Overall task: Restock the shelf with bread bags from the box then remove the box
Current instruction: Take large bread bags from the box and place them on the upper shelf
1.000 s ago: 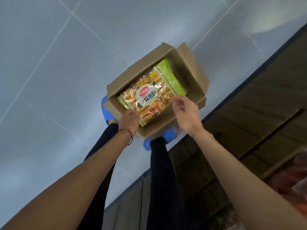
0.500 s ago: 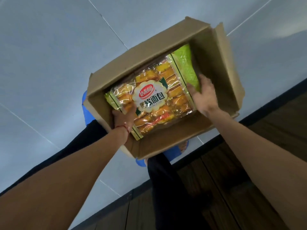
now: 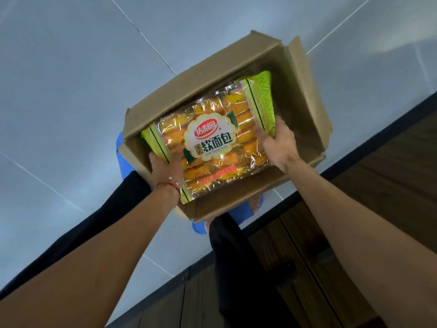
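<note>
I see the bread bag (image 3: pixel 210 147) in the mouth of the open box (image 3: pixel 305 110), on grey floor (image 3: pixel 71 91). Left hand (image 3: pixel 165 171) grips its 8 o'clock edge and right hand (image 3: pixel 279 143) its 3 o'clock end. The hands are apart.

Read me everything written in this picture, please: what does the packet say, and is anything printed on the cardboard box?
"达利园": red oval logo on the bread bag.
"法式": small green square on the same label.
"软面包": large dark characters beside it.
"Soft French bread": tiny line beneath, blurred, so only a likely reading.
Red line near the bag's lower edge: too blurred to read.
The box: no print visible.
</note>
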`<state>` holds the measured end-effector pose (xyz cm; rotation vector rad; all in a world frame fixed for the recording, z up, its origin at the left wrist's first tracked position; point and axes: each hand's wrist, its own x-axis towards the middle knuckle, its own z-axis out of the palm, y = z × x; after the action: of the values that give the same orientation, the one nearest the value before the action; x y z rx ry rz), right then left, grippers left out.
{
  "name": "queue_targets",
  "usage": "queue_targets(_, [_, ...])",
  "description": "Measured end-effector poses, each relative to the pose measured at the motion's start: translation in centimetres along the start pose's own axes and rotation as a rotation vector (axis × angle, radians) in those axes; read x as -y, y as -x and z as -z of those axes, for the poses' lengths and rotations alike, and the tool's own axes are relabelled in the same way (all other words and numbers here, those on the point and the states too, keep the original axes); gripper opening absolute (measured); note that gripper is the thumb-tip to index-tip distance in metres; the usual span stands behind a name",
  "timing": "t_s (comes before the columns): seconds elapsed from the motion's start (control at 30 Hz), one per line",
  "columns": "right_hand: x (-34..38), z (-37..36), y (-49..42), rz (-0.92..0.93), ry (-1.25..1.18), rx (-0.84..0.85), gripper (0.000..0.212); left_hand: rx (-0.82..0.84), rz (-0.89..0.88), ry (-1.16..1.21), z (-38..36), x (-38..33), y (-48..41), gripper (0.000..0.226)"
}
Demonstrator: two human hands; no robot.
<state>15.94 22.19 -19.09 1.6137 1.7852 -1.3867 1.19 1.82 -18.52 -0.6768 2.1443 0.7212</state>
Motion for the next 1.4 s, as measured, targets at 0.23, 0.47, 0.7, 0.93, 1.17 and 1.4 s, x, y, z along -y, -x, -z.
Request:
queue_targets(0.23, [5.8, 3.9, 10.9, 0.003, 0.0, -0.032, 0.058, 0.142, -0.064, 0.041, 7.3, -3.2, 6.5, 0.062])
queue_targets(0.47, [13.4, 4.8, 22.4, 0.112, -0.083, -0.107, 0.052, 0.152, -0.243, -0.06, 20.3, -10.1, 11.9, 0.048])
queue_targets(0.7, [24.5, 3.8, 31.3, 0.288, -0.217, -0.204, 0.028, 0.11, -0.469, -0.056, 34.1, -17.3, 15.9, 0.047])
queue_targets(0.93, [33.1, 2.3, 38.3, 0.441, -0.299, -0.184, 0.031, 0.028, -0.647, 0.116, 45.6, -19.5, 20.4, 0.047])
queue_targets(1.17, [40.5, 1.6, 46.0, 0.611, -0.251, -0.312, 0.034, -0.136, -0.784, 0.291, 55.2, -19.6, 27.0, 0.044])
queue_targets(1.4, [50.0, 1.6, 50.7, 0.778, -0.237, -0.318, 0.048, -0.261, -0.91, 0.4, 64.4, -22.8, 30.1, 0.046])
